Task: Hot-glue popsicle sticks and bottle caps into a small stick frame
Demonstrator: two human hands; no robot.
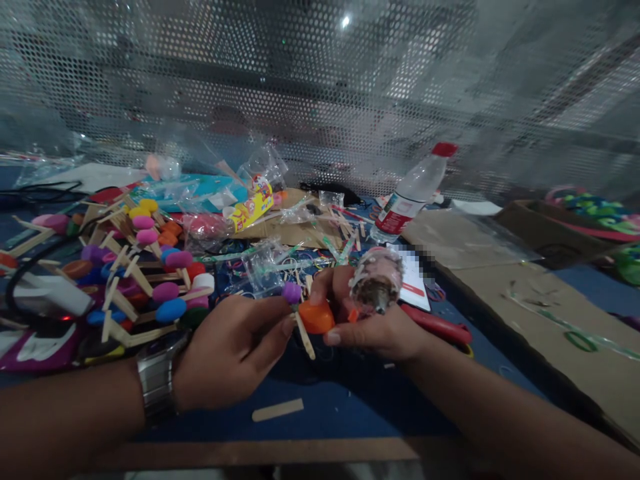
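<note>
My left hand [240, 347], with a metal watch at the wrist, pinches a wooden stick [305, 337] beside an orange oval piece [317, 318]. The orange piece is between the thumb and fingers of my right hand [355, 313]. A glue gun's metal nozzle [381, 300], its front wrapped in whitish, dirty material, rises above the right palm; its body is mostly hidden. Just behind my left fingertips is a small purple piece [291, 292]. A loose wooden stick [278, 410] lies on the blue table near the front edge.
Several coloured ovals with wooden sticks [170, 309] are piled at the left. A red-capped bottle [407, 200] leans behind my right hand. Plastic bags and a yellow packet [254, 208] lie at the back. Cardboard [540, 300] and a box [545, 233] occupy the right.
</note>
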